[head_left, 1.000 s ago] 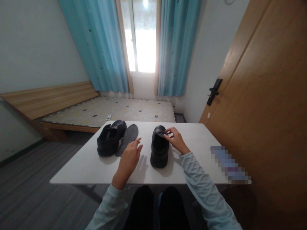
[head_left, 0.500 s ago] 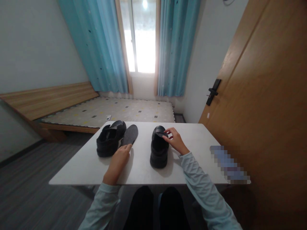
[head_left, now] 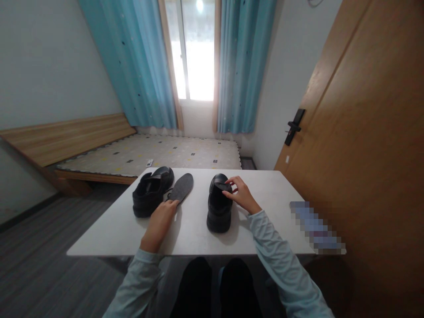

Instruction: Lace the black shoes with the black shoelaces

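Observation:
A dark grey insole (head_left: 183, 187) slants up and away from my left hand (head_left: 161, 221), whose fingers are closed on its near end. Just left of it a black shoe (head_left: 147, 198) rests on the white table, toe pointing away. The other black shoe (head_left: 219, 214) stands upright near the middle, its opening toward me. My right hand (head_left: 241, 194) is at the right side of that shoe, thumb and fingers pinching the tongue near the top of the opening.
The white table (head_left: 195, 238) carries a blurred bluish item (head_left: 314, 227) at its right edge. Beyond it stands a bed (head_left: 165, 152) with a small white object (head_left: 149, 163) on it. A wooden door (head_left: 364, 145) is on the right.
My left hand has shifted slightly left, and the insole's far end has swung a little to the right. The right hand's thumb has moved slightly left at the shoe's tongue.

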`<state>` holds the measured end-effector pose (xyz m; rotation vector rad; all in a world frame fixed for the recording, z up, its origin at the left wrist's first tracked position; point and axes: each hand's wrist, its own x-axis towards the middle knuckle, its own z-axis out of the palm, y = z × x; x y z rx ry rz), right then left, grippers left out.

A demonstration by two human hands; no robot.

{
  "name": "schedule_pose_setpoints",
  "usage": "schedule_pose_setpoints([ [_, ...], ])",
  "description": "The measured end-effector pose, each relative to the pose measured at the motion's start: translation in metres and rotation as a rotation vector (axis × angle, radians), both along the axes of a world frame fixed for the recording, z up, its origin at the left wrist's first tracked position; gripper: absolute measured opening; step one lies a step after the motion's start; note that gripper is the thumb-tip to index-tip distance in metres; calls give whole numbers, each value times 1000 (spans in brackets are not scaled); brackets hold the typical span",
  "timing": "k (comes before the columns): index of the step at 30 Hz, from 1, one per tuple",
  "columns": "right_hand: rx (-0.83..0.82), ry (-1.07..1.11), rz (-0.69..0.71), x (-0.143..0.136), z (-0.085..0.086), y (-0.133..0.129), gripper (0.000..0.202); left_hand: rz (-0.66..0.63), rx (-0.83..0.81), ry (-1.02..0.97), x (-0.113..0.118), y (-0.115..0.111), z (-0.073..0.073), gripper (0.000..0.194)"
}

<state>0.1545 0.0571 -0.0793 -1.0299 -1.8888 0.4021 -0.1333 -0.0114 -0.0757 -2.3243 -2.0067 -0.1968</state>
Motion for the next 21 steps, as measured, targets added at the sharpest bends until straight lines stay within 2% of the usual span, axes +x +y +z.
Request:
schedule_pose_setpoints([
  [3,-2,-15,12,0,1,0,28,28,57,9,0,2,5,41],
  [6,-3,-28,17,-1,2,-1,30,77,188,23,1,6,13,38],
  [14,39,-47,-11,-2,2,-2,25,187,751,-89,-1,24,35,32],
  [17,77,-37,-18,-2,3,-3,18,134,908,-136,4,22,48,29],
  [21,105,13,22,-4,6,-5,14,-29,1104,-177,19,5,63,21],
])
